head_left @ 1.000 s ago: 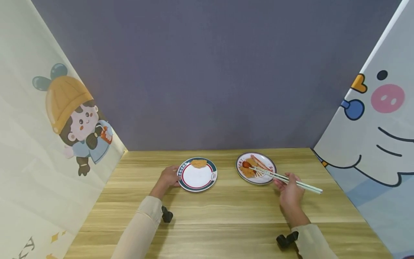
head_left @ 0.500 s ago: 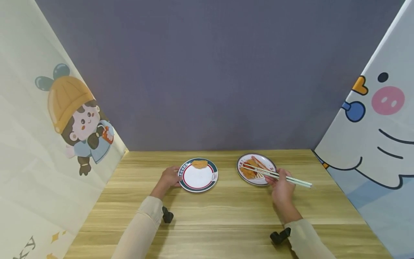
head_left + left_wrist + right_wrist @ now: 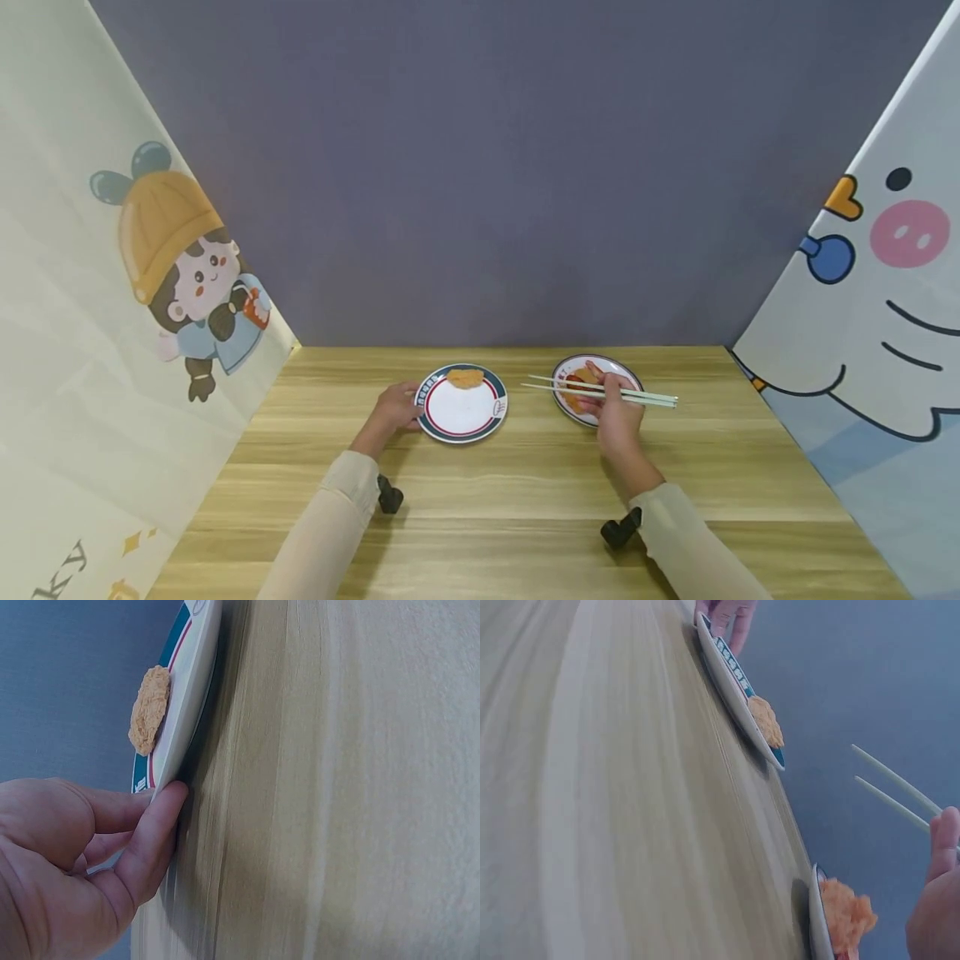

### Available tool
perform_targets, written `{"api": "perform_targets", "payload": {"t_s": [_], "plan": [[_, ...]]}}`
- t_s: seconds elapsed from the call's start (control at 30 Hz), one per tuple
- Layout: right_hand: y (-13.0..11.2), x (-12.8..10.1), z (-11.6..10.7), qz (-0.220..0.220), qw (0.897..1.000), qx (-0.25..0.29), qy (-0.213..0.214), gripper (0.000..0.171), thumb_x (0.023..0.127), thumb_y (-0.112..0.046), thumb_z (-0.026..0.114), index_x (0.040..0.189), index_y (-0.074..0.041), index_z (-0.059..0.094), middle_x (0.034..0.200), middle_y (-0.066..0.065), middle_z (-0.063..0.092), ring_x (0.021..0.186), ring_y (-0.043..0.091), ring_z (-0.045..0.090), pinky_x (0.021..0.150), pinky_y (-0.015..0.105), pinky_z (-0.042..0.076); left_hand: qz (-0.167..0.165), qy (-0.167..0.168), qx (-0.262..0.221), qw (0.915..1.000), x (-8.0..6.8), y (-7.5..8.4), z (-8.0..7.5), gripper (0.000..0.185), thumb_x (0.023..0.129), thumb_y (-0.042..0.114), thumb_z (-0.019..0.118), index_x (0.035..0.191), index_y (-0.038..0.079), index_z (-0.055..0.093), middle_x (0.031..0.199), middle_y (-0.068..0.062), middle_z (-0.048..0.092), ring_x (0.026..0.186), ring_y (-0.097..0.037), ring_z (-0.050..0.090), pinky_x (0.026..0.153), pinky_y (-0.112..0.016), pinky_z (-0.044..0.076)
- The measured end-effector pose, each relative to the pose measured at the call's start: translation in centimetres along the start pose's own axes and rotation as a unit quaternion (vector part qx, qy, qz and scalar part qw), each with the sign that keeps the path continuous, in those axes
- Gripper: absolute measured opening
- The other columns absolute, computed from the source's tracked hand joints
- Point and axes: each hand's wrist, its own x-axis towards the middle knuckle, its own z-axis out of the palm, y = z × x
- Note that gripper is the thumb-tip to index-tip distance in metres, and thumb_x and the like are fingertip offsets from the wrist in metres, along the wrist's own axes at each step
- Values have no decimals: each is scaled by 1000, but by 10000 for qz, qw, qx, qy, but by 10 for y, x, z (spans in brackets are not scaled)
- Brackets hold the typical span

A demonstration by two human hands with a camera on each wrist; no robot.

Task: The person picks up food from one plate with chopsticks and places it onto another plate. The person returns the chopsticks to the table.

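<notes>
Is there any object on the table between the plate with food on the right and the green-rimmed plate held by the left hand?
Nothing visible: only bare table lies between the food plate and the green-rimmed plate. The chopsticks in the right hand hang above that gap.

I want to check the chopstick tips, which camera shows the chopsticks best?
The head view: both chopsticks show full length in the right hand, tips apart and empty, over the plate. The right wrist view shows only the front ends; the left wrist view shows none.
</notes>
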Motion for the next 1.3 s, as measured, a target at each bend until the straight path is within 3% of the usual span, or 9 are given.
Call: {"api": "perform_targets", "payload": {"t_s": [0.07, 0.27, 0.5, 0.7, 1.1, 1.3], "plan": [[2, 0, 6, -43, 9999, -125, -94, 20, 107, -15, 50, 98, 1, 59, 93, -5, 76, 53, 15, 70, 48, 26, 62, -21, 7, 15, 10000, 0, 1, 0, 57, 87, -6, 67, 141, 3, 56, 121, -27, 65, 71, -18, 69, 61, -27, 66], [8, -2, 25, -89, 9973, -615, -383, 20, 107, -18, 50, 99, -3, 60, 78, 2, 70, 56, 13, 71, 50, 24, 63, 69, -6, 10, 10000, -2, 1, -1, 57, 86, -7, 66, 141, 0, 55, 118, -28, 65, 71, -18, 69, 61, -27, 65], [22, 2, 45, -376, 9924, -920, -723, 25, 106, -13, 50, 103, 11, 58, 81, 12, 67, 54, 15, 71, 46, 27, 62, 66, -7, -334, 9994, -4, 1, 1, 57, 87, -11, 64, 142, -1, 54, 120, -28, 65, 73, -17, 68, 61, -27, 66], [33, 6, 57, -418, 9855, -1401, -865, 23, 106, -14, 51, 102, 5, 63, 88, 3, 64, 56, 14, 70, 49, 26, 63, 57, 66, -232, 9997, -7, 3, 0, 56, 86, -10, 65, 141, -1, 55, 122, -28, 65, 73, -18, 67, 59, -27, 65], [43, 3, 80, -534, 9725, -1838, -1329, 27, 105, -14, 53, 105, 10, 64, 82, -2, 66, 53, 10, 67, 47, 23, 61, 10, 38, -425, 9991, -5, 1, 2, 56, 87, -11, 64, 141, 0, 55, 123, -28, 65, 70, -17, 68, 59, -28, 66], [48, 6, 86, -575, 9676, -1889, -1575, 28, 105, -14, 53, 106, 11, 65, 75, -1, 65, 57, 23, 71, 46, 26, 61, 26, 1, -540, 9985, -6, 3, 1, 57, 87, -11, 64, 141, 0, 55, 123, -29, 65, 68, -17, 68, 61, -28, 66]]}}
